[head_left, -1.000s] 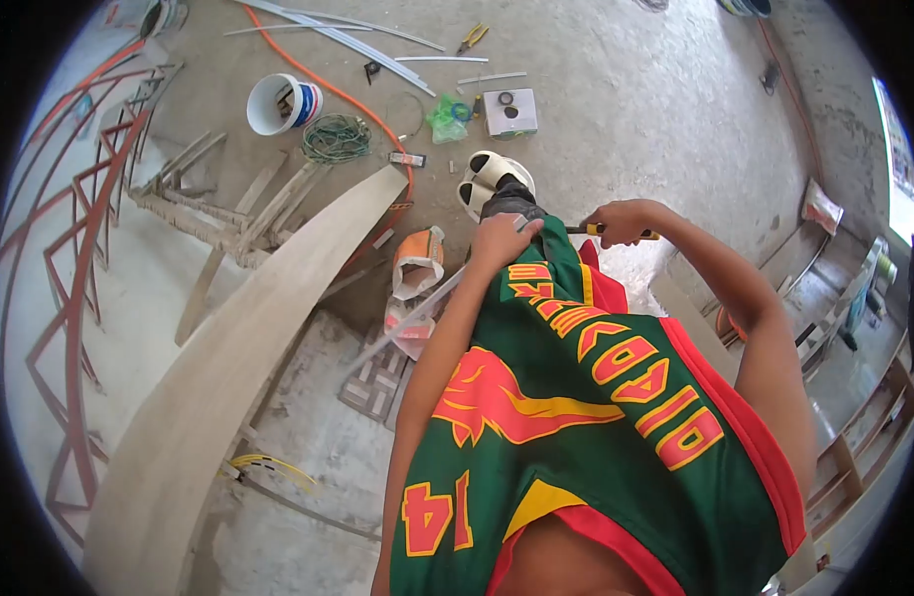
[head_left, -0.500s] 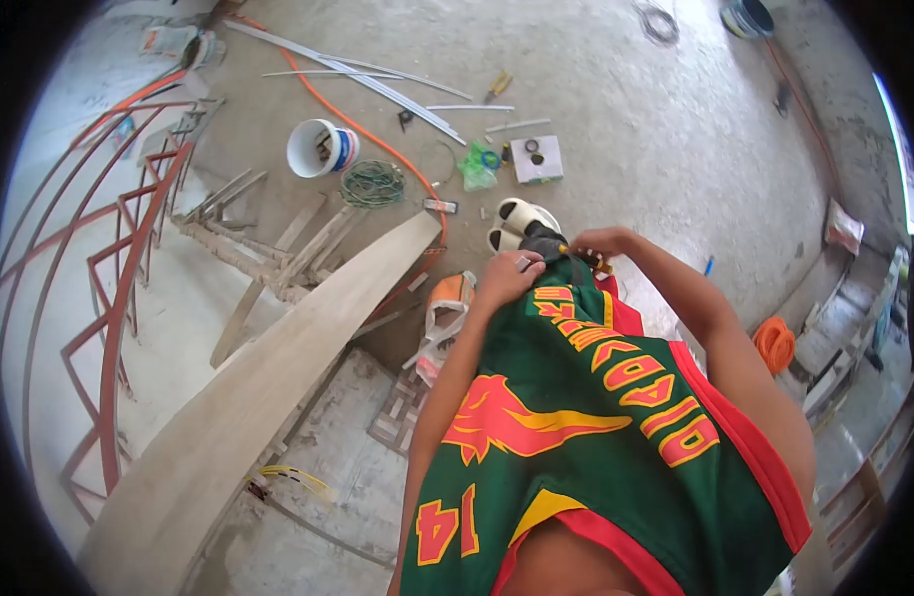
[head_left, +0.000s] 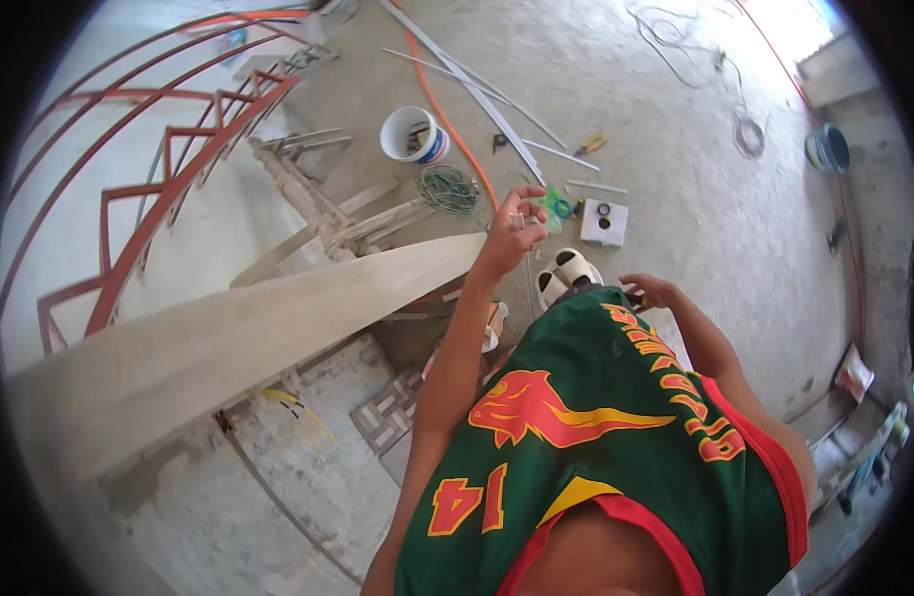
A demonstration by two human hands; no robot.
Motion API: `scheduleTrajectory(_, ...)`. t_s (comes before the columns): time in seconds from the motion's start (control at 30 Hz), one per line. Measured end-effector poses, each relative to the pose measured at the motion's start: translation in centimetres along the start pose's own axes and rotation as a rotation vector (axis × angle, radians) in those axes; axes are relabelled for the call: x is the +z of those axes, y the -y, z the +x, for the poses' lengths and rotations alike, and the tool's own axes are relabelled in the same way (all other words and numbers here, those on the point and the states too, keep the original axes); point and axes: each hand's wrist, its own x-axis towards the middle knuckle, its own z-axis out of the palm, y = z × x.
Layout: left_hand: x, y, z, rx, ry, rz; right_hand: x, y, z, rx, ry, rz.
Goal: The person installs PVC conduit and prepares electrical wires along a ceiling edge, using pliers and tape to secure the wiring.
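Note:
My left hand (head_left: 514, 238) is raised in front of me near the tip of the pale curved beam, its fingers curled around a small whitish square piece (head_left: 517, 222) whose kind I cannot make out. Behind those fingers, a green plastic bag (head_left: 553, 209) lies on the floor. My right hand (head_left: 649, 290) is low by my waist, its fingers bent around something dark that is mostly hidden by the hand and the green jersey (head_left: 576, 417). Between the hands, my feet in pale slippers (head_left: 573, 266) show on the concrete.
A white box (head_left: 616, 226) with dark rolls, yellow-handled pliers (head_left: 593, 143) and metal strips (head_left: 457, 70) lie ahead. Left are a white bucket (head_left: 402, 129), green rope coil (head_left: 447, 190), orange hose (head_left: 437, 104), the pale curved beam (head_left: 278, 303) and red-brown metal railing (head_left: 179, 179).
My left hand has lifted from my waist, moving forward and up. My right hand stays by the waist. The view has shifted, so the floor items appear further right.

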Motion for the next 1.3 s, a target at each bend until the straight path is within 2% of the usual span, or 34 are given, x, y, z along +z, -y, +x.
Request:
scheduleTrajectory(0.07,-0.5,-2.8,-0.4,0.025,0.004,-0.053,-1.0,0.4,0.3,0.097,-0.033,-0.018)
scheduleTrajectory(0.17,-1.1,-5.9,-1.6,0.057,0.018,-0.109,-0.8,2.0,-0.4,0.187,-0.041,-0.286)
scheduleTrajectory(0.27,-1.5,-7.5,-2.6,0.122,0.042,-0.13,-0.7,3.5,-0.4,0.119,-0.252,-0.515)
scheduleTrajectory(0.4,-1.8,-9.7,-3.8,0.179,0.069,-0.167,2.0,8.7,-1.3,-0.775,-0.783,-0.954)
scheduleTrajectory(0.47,-1.5,-11.1,-4.2,0.196,0.081,-0.146,8.7,15.3,-7.2,-0.906,-0.499,-0.803)
scheduleTrajectory(0.53,-1.3,-12.5,-4.1,0.232,0.079,-0.07,14.4,19.2,-10.2,-1.057,-0.34,-0.968)
scheduleTrajectory(0.6,-0.3,-14.9,-4.2,0.329,0.068,0.053,20.7,22.3,-15.2,-1.114,-0.335,-1.216)
scheduleTrajectory(0.63,0.1,-16.4,-4.4,0.43,0.063,0.185,22.6,24.0,-15.2,-0.886,-0.384,-1.435)
scheduleTrajectory(0.67,0.6,-18.5,-5.0,0.459,0.109,0.112,24.0,24.8,-16.1,-1.341,-0.343,-1.2)
scheduleTrajectory(0.7,0.4,-20.4,-5.6,0.551,0.171,0.059,25.5,26.4,-18.4,-1.56,-0.318,-1.104)
scheduleTrajectory(0.73,1.2,-23.0,-7.3,0.688,0.148,0.032,26.6,28.2,-20.0,-1.541,-0.336,-1.007)
scheduleTrajectory(0.8,1.1,-26.6,-11.4,0.957,0.0,0.248,29.1,31.5,-26.1,-1.654,-0.131,-0.548)
scheduleTrajectory(0.83,-0.3,-27.2,-12.5,1.026,-0.106,0.503,28.2,34.0,-27.9,-1.623,-0.042,-0.641)
scheduleTrajectory(0.87,-1.7,-26.8,-13.3,1.08,-0.2,0.74,28.4,36.2,-28.7,-1.75,0.141,-0.482)
scheduleTrajectory(0.9,-2.3,-25.5,-14.1,1.0,-0.231,0.738,29.7,37.9,-31.3,-1.956,0.413,-0.382)
scheduleTrajectory(0.93,-2.9,-24.2,-13.8,0.917,-0.241,0.756,29.8,40.3,-32.8,-2.047,0.561,-0.262)
scheduleTrajectory(0.97,-3.5,-22.2,-14.3,0.778,-0.211,0.724,30.6,41.2,-34.8,-2.116,0.572,-0.183)
scheduleTrajectory(1.0,-2.4,-21.4,-16.2,0.722,-0.263,0.698,32.2,41.5,-37.2,-2.134,0.438,-0.073)
scheduleTrajectory(1.07,-2.6,-19.3,-17.5,0.565,-0.276,0.742,33.8,41.7,-41.3,-2.194,0.303,0.111)
scheduleTrajectory(1.17,-2.5,-19.9,-19.2,0.654,-0.593,0.795,35.0,41.9,-45.9,-2.268,0.177,0.202)
scheduleTrajectory(1.27,-3.1,-21.2,-22.4,1.057,-1.005,1.109,34.9,39.6,-48.9,-2.285,-0.06,0.067)
scheduleTrajectory(1.3,-3.2,-21.8,-23.5,1.079,-1.063,1.144,34.1,39.3,-49.6,-2.186,0.054,0.028)
